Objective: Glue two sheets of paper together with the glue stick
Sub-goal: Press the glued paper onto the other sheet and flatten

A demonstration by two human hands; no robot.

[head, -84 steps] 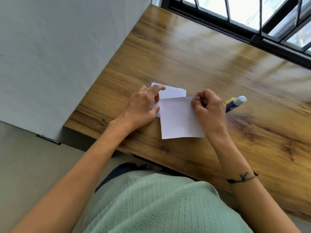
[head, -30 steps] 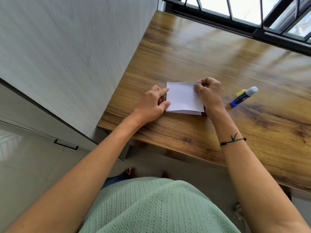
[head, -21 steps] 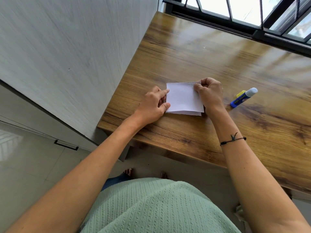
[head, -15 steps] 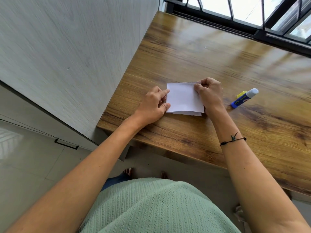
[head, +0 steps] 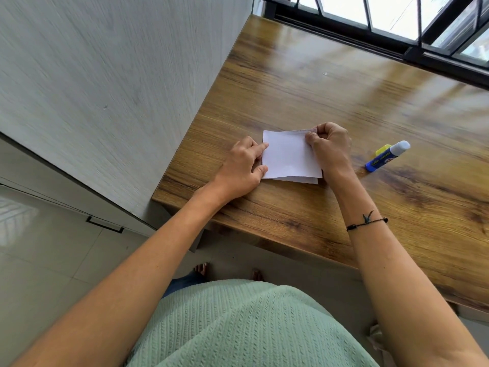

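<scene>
Wooden table (head: 330, 83): 2 white sheets (head: 288, 157) lie stacked, lower edge peeking out; left hand (head: 239, 168) presses flat-fingered, right hand (head: 329, 144) pinches the far corner.

Two white sheets of paper lie stacked flat near the near-left corner of the wooden table. The top sheet (head: 288, 154) covers almost all of the bottom sheet (head: 304, 180) — only a thin strip of the lower one shows, along the near edge. Their edges do not quite line up there. The glue stick (head: 386, 156) lies on its side well to the right of them — blue body, white cap pointing far-right, a yellow part just beside it.
</scene>
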